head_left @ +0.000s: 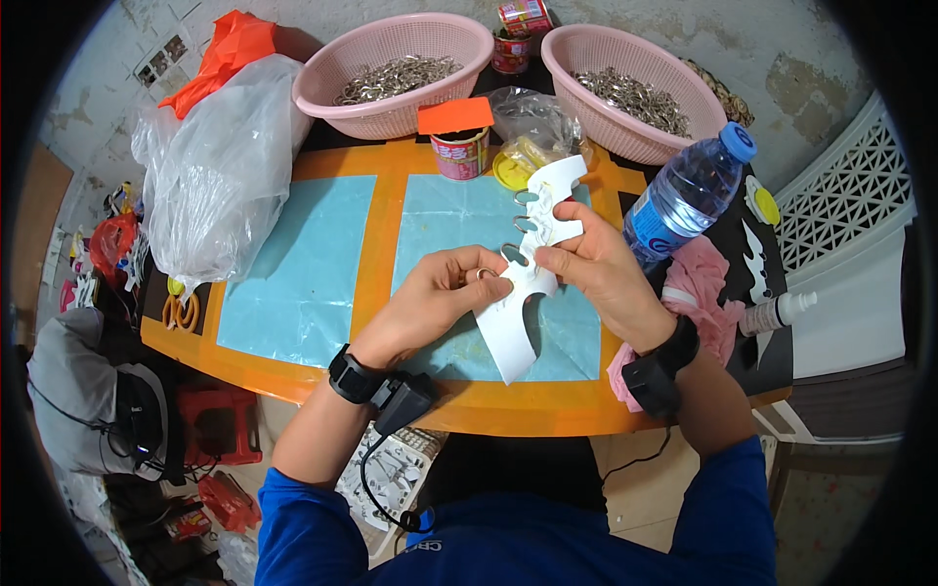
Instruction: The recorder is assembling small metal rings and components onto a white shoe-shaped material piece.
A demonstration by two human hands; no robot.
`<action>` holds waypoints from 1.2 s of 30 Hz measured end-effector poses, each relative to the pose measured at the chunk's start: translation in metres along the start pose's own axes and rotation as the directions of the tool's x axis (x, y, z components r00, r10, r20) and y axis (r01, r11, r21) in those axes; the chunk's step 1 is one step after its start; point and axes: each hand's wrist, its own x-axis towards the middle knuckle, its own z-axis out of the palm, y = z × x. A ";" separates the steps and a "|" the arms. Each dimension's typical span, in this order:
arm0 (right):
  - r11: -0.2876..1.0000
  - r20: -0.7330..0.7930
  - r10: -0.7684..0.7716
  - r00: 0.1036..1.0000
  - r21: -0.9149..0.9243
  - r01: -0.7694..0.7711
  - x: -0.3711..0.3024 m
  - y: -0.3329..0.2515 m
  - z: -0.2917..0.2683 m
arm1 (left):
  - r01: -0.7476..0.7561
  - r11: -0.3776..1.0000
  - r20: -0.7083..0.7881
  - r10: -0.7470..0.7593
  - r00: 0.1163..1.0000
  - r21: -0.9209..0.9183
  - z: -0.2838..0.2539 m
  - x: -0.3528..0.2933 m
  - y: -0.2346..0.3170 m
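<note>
Both forearms reach in over the near edge of the table (449, 415), elbows bent and wrists angled inward, so the hands meet a little right of the middle. The left hand (449, 293) pinches the notched white piece (508, 337) between thumb and forefinger, its other fingers curled under. The right hand (601, 269) pinches the same piece from the other side, thumb below the forefinger. The piece is held tilted above the right-hand one of two blue sheets (576, 337), its lower end hanging free.

I count four metal rings (513, 254) along its left edge, one right at the left fingertips. Beyond stand two pink baskets (611, 122) of metal pieces, too many to count. One water bottle (684, 200) leans by the right hand, near one pink cloth (696, 283).
</note>
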 end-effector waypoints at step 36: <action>0.233 0.216 -0.621 0.754 -0.867 0.440 -0.014 0.001 0.036 | -0.161 0.831 -0.182 0.298 0.937 0.532 0.019 -0.010 -0.002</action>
